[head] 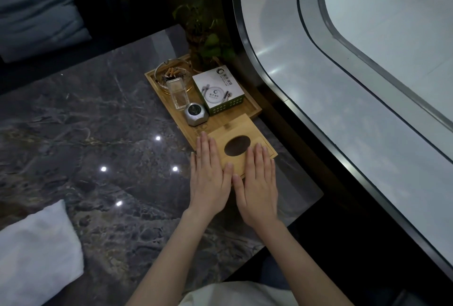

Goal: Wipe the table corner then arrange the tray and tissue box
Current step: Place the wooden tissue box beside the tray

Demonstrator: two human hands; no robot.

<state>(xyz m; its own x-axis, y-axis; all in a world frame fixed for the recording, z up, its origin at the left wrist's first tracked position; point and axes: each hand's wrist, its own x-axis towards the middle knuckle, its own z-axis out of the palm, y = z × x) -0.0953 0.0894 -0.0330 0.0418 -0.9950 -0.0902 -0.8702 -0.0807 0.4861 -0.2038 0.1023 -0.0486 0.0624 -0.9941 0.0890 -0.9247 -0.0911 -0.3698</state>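
Hands, left (208, 178) and right (257, 183), lie flat (fingers spread) atop tissue box (241, 134).

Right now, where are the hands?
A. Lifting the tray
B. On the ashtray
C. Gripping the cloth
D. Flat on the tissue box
D: the left hand and right hand lie open, palms down, on the wooden tissue box.

table (98, 114): dark marble | on it: tray (255, 109), tissue box (247, 131), cloth (36, 251)
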